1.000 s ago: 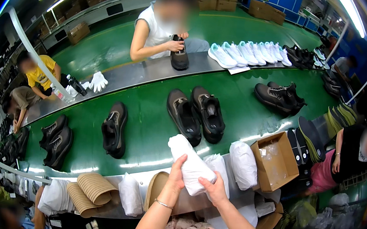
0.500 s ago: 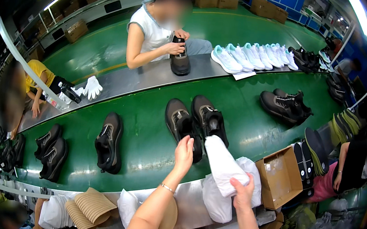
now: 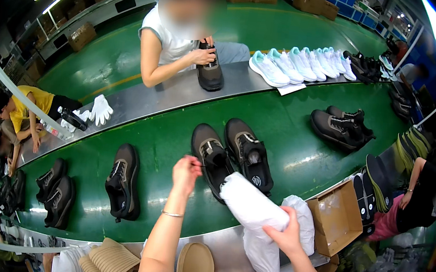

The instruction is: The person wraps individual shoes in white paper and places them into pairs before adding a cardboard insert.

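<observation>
In front of me a pair of dark brown and black shoes lies on the green belt, toes pointing away. Beside the opening of the left shoe (image 3: 209, 151), my left hand (image 3: 186, 174) is closed in a pinch on a thin dark lace that runs toward the shoe. My right hand (image 3: 286, 234) grips the near end of a long white paper bundle (image 3: 253, 202). The bundle's far end overlaps the heel of the left shoe. The right shoe (image 3: 246, 144) stands close by, with some pale stuffing visible inside its opening.
More white bundles (image 3: 259, 248) lie on the metal ledge, near an open cardboard box (image 3: 335, 216). Brown cardboard pieces (image 3: 109, 260) sit at lower left. Other dark shoes (image 3: 122, 184) rest along the belt. Across it, a person (image 3: 176, 50) handles a shoe beside white sneakers (image 3: 268, 69).
My left hand has moved left and closed from an open position onto the lace. The white bundle in my right hand has swung left, from the right shoe toward the left shoe's heel.
</observation>
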The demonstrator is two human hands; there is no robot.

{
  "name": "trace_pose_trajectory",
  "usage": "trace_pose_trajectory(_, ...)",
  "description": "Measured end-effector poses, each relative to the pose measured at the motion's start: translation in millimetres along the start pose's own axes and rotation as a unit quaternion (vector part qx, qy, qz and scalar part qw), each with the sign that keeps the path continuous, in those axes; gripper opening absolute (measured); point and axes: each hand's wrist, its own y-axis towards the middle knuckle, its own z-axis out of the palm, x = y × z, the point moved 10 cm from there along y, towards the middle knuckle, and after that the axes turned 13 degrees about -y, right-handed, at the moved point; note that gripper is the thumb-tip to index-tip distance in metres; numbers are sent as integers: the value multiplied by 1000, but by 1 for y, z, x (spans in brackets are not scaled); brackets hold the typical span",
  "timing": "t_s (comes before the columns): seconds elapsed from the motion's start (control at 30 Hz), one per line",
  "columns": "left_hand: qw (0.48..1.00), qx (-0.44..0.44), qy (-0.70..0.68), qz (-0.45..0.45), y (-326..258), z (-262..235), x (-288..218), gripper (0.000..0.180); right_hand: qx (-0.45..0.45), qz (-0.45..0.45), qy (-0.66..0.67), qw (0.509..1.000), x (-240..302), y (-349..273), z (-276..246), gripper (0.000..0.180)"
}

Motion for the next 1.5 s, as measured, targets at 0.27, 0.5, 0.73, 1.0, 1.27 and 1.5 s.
trace_pose_trajectory(0.27,997,-67,-42,-21,31,-31,23,38,45,-85,-365,926,50,67,76,54)
trace_pose_trajectory(0.5,717,112,631,277,7,68,-5,43,77,-133,-433,888,90,94,124,43)
trace_pose_trajectory(0.73,747,160,595,251,26,59,6,23,-61,-183,-436,879,43,119,173,55)
trace_pose_trajectory(1.0,774,151,581,202,35,41,5,29,-68,-241,-573,780,60,104,198,42)
trace_pose_trajectory(1.27,791,168,575,127,38,42,6,33,-127,-202,-512,825,43,120,215,32)
trace_pose_trajectory(1.5,831,167,525,84,42,39,-1,32,-64,-208,-573,790,29,148,246,28)
